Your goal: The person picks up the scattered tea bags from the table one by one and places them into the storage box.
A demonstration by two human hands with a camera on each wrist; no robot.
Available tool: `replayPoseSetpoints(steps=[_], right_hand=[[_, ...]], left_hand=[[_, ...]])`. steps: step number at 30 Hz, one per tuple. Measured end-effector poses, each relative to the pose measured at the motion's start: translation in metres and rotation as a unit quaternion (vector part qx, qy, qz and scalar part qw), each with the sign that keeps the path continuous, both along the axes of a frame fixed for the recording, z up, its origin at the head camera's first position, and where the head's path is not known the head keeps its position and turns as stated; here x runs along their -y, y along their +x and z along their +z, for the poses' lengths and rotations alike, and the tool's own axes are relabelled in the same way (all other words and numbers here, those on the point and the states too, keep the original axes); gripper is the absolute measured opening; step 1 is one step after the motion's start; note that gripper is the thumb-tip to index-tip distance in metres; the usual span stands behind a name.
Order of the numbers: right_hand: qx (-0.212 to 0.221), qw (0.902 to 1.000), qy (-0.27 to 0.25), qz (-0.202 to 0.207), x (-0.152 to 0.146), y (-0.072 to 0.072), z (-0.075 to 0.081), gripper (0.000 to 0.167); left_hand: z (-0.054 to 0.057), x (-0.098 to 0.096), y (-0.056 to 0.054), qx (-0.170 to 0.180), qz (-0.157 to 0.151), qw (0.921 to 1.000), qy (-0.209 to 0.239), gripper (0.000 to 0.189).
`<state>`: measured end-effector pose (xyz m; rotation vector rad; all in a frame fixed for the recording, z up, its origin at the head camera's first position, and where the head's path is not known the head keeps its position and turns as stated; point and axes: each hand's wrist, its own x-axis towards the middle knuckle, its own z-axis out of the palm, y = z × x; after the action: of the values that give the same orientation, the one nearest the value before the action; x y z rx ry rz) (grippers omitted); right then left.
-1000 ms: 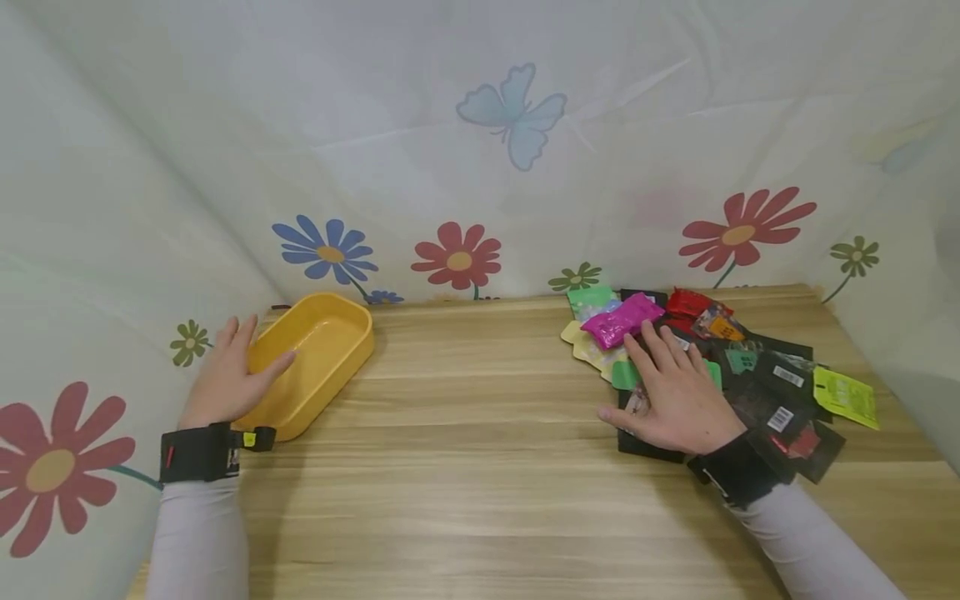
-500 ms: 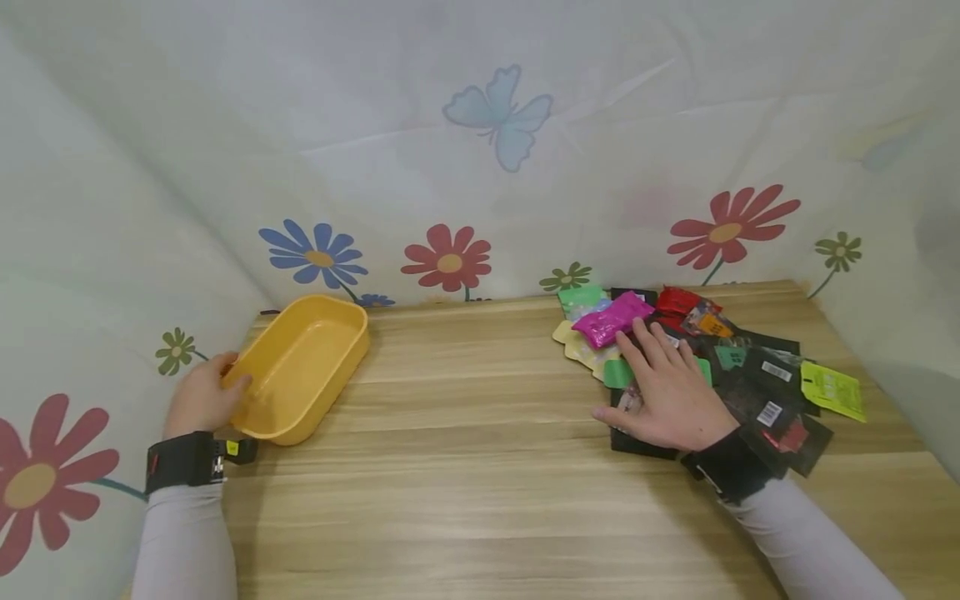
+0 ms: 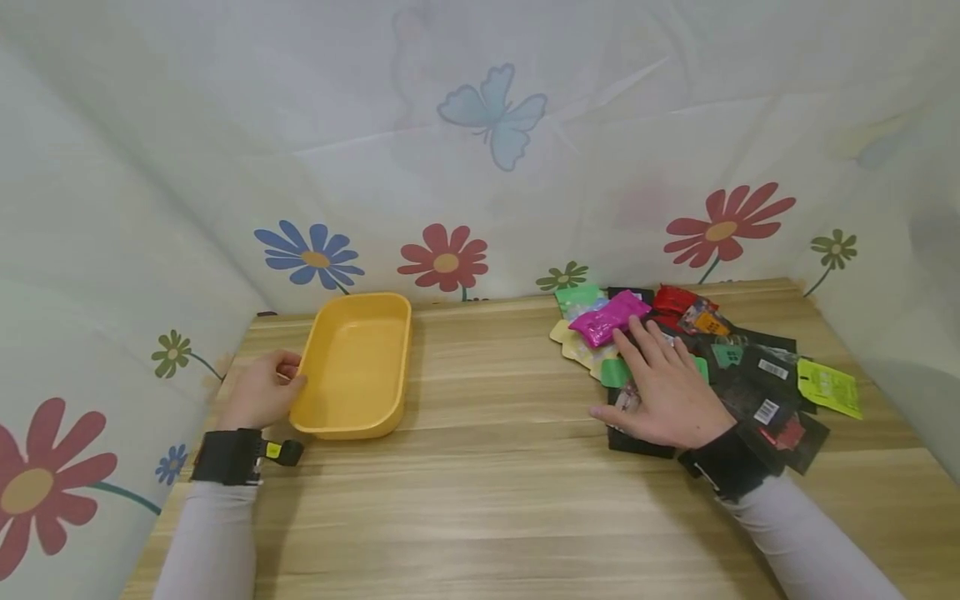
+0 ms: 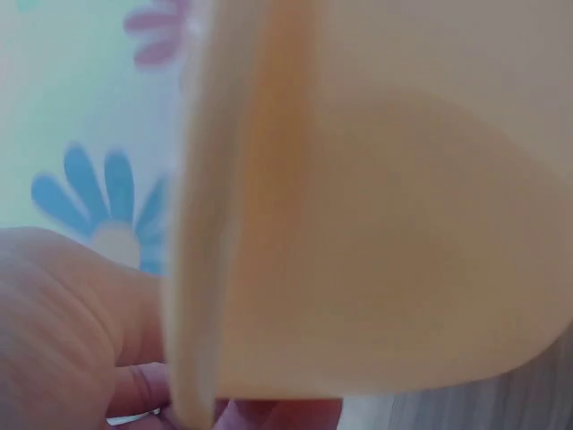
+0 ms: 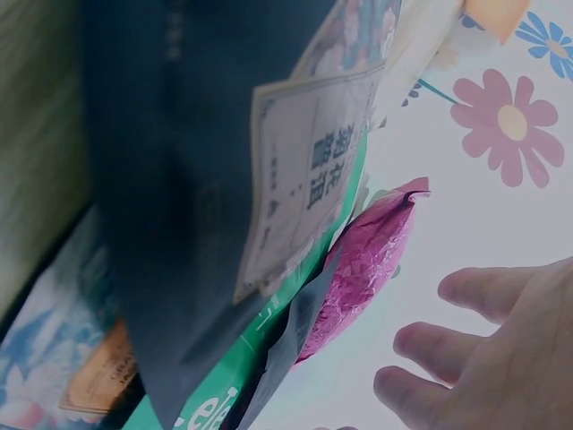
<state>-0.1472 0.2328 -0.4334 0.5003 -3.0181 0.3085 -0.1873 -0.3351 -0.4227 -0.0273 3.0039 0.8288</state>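
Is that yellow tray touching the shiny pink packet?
Apart. The head view shows it: a wide stretch of wooden table lies between the yellow tray and the pink packet.

Tray (image 3: 352,367): plain yellow-orange, unpatterned. Foil packet (image 3: 609,318): glossy magenta. Crumpled packet (image 3: 672,301): shiny red. Flat pouch (image 3: 830,388): vivid yellow-green, darker print. Corner pouch (image 3: 576,297): mint green. Shaped pouch (image 3: 579,348): pale yellow. Lettered pouch (image 5: 235,363): bright green, white lettering. Barcoded pouch (image 3: 772,383): black, white barcode label. Large pouch (image 5: 197,179): blue-black; its label (image 5: 300,179) whitish with dark characters. Table (image 3: 480,500): light brown, streaked woodgrain. Curtain (image 3: 615,192): white, printed with red flowers (image 3: 446,262), a large blue flower (image 3: 313,260), both yellow-centred, olive-green flowers (image 3: 171,354) and a pale blue butterfly (image 3: 495,117). Sleeves (image 3: 206,537): pale grey. Wristbands (image 3: 228,457): black.
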Motion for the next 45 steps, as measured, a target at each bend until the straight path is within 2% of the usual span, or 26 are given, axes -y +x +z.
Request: replayPoseSetpoints(steps=[2, 5, 10, 14, 20, 24, 30, 34, 39, 42, 45], right_hand=[[-0.004, 1.0000, -0.001, 0.000, -0.001, 0.000, 0.000, 0.116], [-0.006, 1.0000, -0.004, -0.002, -0.001, -0.001, -0.001, 0.116], [-0.003, 1.0000, -0.003, -0.002, -0.002, -0.002, -0.002, 0.116], [-0.005, 1.0000, -0.003, 0.005, -0.003, -0.003, -0.006, 0.116], [-0.005, 0.9999, -0.009, 0.013, -0.006, -0.004, -0.010, 0.112], [0.001, 0.9998, -0.016, 0.015, -0.007, -0.005, -0.009, 0.107], [-0.007, 0.9988, -0.035, 0.033, -0.009, -0.011, -0.005, 0.099], [-0.024, 0.9975, -0.038, 0.053, -0.012, -0.022, 0.007, 0.094], [-0.041, 0.9950, -0.012, 0.091, -0.017, -0.051, 0.022, 0.090], [-0.030, 0.9942, 0.014, 0.102, -0.018, -0.069, 0.027, 0.091], [-0.005, 0.9941, 0.032, 0.103, -0.019, -0.084, 0.027, 0.090]], left_hand=[[0.003, -0.013, 0.000, 0.021, -0.008, 0.9996, 0.018, 0.040], [0.006, -0.031, 0.003, 0.033, -0.022, 0.9981, 0.046, 0.039], [0.005, -0.064, 0.018, 0.024, -0.055, 0.9918, 0.112, 0.033], [0.000, -0.092, 0.035, 0.040, -0.078, 0.9798, 0.180, 0.029], [-0.010, -0.132, 0.065, 0.087, -0.103, 0.9519, 0.275, 0.028], [-0.017, -0.155, 0.078, 0.089, -0.134, 0.9386, 0.305, 0.029], [-0.020, -0.177, 0.089, 0.102, -0.154, 0.9291, 0.321, 0.030], [-0.021, -0.184, 0.092, 0.119, -0.156, 0.9268, 0.320, 0.028], [-0.028, -0.187, 0.088, 0.128, -0.148, 0.9273, 0.319, 0.021], [-0.034, -0.187, 0.083, 0.118, -0.137, 0.9348, 0.306, 0.020], [-0.040, -0.189, 0.077, 0.086, -0.134, 0.9497, 0.270, 0.022]])
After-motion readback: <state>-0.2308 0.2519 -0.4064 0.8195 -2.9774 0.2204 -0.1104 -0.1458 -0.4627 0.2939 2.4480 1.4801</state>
